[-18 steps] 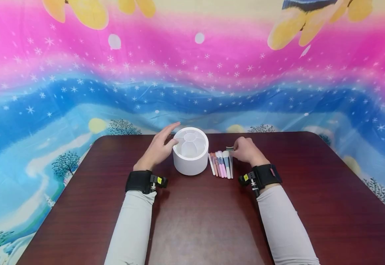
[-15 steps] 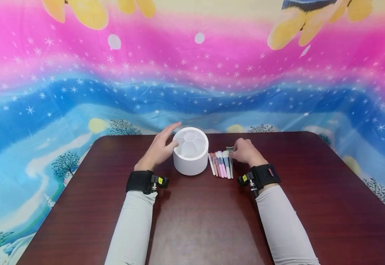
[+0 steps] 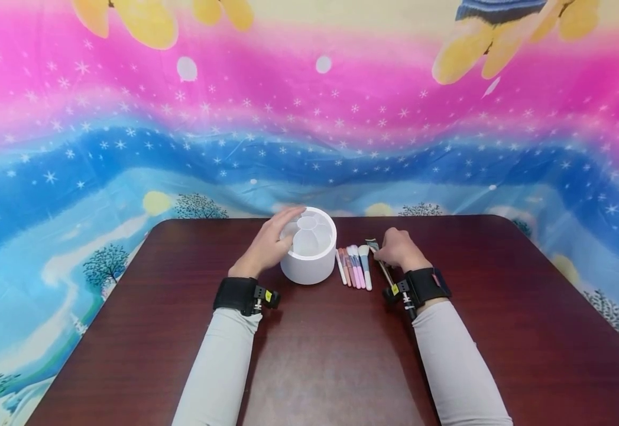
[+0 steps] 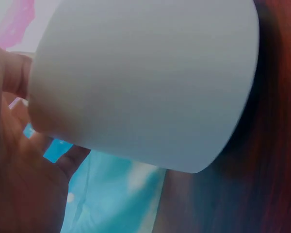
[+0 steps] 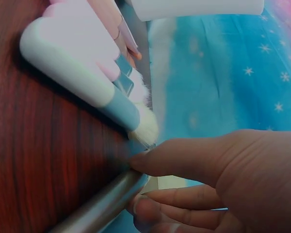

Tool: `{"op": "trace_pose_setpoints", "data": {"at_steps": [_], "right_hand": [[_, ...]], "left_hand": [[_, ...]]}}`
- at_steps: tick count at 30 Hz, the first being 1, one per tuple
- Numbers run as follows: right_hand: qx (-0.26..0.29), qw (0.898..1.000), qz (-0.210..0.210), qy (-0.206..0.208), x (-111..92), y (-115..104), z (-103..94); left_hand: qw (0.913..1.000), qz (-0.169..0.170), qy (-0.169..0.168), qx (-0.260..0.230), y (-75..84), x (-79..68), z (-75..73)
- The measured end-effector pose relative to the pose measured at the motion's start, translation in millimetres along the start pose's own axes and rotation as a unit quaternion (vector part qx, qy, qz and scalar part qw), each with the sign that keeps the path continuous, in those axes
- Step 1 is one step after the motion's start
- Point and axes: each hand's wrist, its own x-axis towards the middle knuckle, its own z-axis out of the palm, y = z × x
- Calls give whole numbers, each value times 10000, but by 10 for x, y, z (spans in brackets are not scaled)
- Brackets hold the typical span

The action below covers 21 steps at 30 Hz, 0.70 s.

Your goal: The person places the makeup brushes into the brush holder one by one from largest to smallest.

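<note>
A round white divided holder (image 3: 309, 269) stands upright on the table. My left hand (image 3: 268, 247) is at its left side, fingers extended along the far rim and thumb at the near rim; the left wrist view shows the smooth white wall beside that hand (image 4: 26, 170). My right hand (image 3: 398, 248) pinches a slim silver tool (image 5: 104, 204) between thumb and fingers. Its flat end (image 3: 371, 241) sticks out past the fingertips, and its handle slants back toward the wrist. Several makeup brushes (image 3: 364, 267) with white, pink and brownish handles lie side by side between the holder and my right hand.
The dark reddish-brown table (image 3: 320, 355) has its far edge just behind the holder. A printed cloth (image 3: 309, 142) with snowflakes hangs behind and beside it. Wrist cameras (image 3: 396, 290) are strapped on both arms.
My left hand has moved right, its fingers now over the holder's rim. The silver tool has swung away from the row of brushes, its handle end toward my right wrist.
</note>
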Motion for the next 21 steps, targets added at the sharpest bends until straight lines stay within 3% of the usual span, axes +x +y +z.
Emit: {"op": "trace_pose_setpoints", "data": {"at_steps": [7, 12, 17, 21], "right_hand": [[220, 9997, -54, 124, -78, 61, -128], [623, 9967, -171, 500, -109, 121, -282], [1238, 9862, -450, 1007, -167, 117, -461], [1674, 9687, -760, 1665, -219, 26, -545]], "left_hand": [[9993, 166, 342, 39, -44, 13, 78], [9980, -85, 630, -53, -74, 18, 172], [9945, -420, 928, -223, -64, 41, 252], [9930, -488, 1003, -383, -46, 45, 269]]}}
